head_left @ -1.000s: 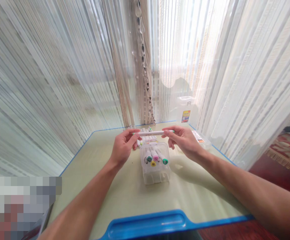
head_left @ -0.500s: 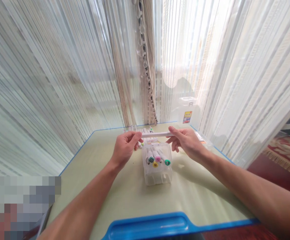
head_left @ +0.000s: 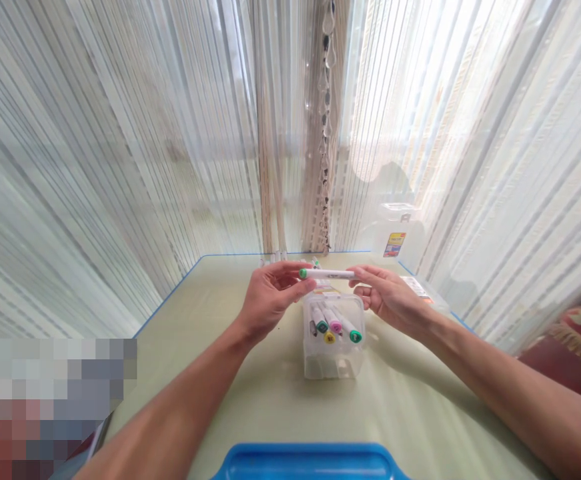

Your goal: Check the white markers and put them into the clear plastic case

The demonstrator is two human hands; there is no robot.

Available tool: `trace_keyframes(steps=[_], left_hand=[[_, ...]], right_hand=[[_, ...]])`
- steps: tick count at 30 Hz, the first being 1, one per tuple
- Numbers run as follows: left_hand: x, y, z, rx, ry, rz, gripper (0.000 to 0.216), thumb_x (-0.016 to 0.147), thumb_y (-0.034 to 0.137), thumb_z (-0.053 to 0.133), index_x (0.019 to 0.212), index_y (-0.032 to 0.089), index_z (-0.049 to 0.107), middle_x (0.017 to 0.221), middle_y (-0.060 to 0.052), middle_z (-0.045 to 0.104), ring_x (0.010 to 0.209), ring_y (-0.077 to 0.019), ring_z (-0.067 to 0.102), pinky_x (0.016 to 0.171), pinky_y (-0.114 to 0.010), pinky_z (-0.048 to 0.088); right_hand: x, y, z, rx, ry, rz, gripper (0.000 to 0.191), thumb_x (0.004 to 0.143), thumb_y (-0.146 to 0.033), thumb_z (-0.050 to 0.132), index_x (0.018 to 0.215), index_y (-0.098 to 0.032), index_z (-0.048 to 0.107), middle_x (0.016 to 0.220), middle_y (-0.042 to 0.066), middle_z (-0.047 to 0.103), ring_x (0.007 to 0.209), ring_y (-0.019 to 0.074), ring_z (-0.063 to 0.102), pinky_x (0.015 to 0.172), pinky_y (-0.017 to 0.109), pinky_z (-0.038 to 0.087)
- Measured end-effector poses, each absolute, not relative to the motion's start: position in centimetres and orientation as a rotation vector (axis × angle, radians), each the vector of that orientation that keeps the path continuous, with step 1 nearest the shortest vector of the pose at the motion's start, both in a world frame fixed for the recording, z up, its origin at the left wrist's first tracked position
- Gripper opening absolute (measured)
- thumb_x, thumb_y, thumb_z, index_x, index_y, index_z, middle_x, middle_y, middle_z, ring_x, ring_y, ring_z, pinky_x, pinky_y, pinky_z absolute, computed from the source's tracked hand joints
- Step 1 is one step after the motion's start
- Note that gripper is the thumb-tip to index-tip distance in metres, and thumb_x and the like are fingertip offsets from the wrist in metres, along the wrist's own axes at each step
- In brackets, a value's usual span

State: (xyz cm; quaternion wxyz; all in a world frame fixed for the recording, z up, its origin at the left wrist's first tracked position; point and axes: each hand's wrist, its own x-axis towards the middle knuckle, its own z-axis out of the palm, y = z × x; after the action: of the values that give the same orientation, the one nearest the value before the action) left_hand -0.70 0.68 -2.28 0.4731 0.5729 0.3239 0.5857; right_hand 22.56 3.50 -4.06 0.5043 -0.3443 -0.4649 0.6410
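Observation:
A white marker (head_left: 327,274) with a green cap end is held level above the table. My left hand (head_left: 270,303) pinches its green left end with thumb and fingers. My right hand (head_left: 390,299) grips its right end, fingers curled. Just below stands a clear plastic box (head_left: 333,353) holding several markers with green, pink and yellow caps. More markers (head_left: 275,256) lie on the table behind my hands, partly hidden.
The pale green table (head_left: 250,400) has a blue rim, with a blue handle (head_left: 310,461) at the near edge. A clear lid (head_left: 427,293) lies at the right and a white plastic container (head_left: 400,230) stands behind it. Striped sheer curtains surround the table.
The view has shifted so hands and box sit further right. My hands have moved closer together on the marker, and its green end now shows at my left fingertips.

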Motion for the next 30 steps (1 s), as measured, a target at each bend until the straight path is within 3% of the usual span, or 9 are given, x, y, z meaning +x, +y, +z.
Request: trace_keyframes(steps=[11, 17, 30], left_hand=[[-1.07, 0.96, -2.25, 1.394, 0.72, 1.422, 0.03, 0.064, 0.021, 0.091, 0.092, 0.019, 0.08, 0.067, 0.001, 0.069, 0.056, -0.0073, 0.051, 0.053, -0.021, 0.04], [-1.11, 1.04, -2.32, 1.366, 0.683, 1.403, 0.034, 0.064, 0.024, 0.091, 0.096, 0.018, 0.079, 0.076, -0.003, 0.074, 0.058, -0.008, 0.053, 0.053, -0.022, 0.04], [-1.2, 0.8, -2.02, 1.396, 0.737, 1.39, 0.035, 0.064, 0.026, 0.091, 0.096, 0.016, 0.079, 0.072, -0.003, 0.072, 0.057, -0.0086, 0.055, 0.053, -0.022, 0.04]], right_hand=[[22.2, 3.18, -3.97, -0.857, -1.068, 1.515, 0.035, 0.07, -0.04, 0.089, 0.085, -0.014, 0.071, 0.068, 0.001, 0.062, 0.048, 0.0067, 0.05, 0.04, 0.018, 0.041], [22.17, 3.0, -3.92, -0.859, -1.051, 1.464, 0.03, 0.072, -0.038, 0.088, 0.083, -0.015, 0.072, 0.074, 0.003, 0.064, 0.049, 0.0073, 0.049, 0.039, 0.02, 0.043], [22.04, 3.07, -4.33, -0.86, -1.011, 1.494, 0.03, 0.071, -0.037, 0.089, 0.083, -0.016, 0.07, 0.073, 0.002, 0.064, 0.048, 0.0067, 0.049, 0.041, 0.019, 0.044]])
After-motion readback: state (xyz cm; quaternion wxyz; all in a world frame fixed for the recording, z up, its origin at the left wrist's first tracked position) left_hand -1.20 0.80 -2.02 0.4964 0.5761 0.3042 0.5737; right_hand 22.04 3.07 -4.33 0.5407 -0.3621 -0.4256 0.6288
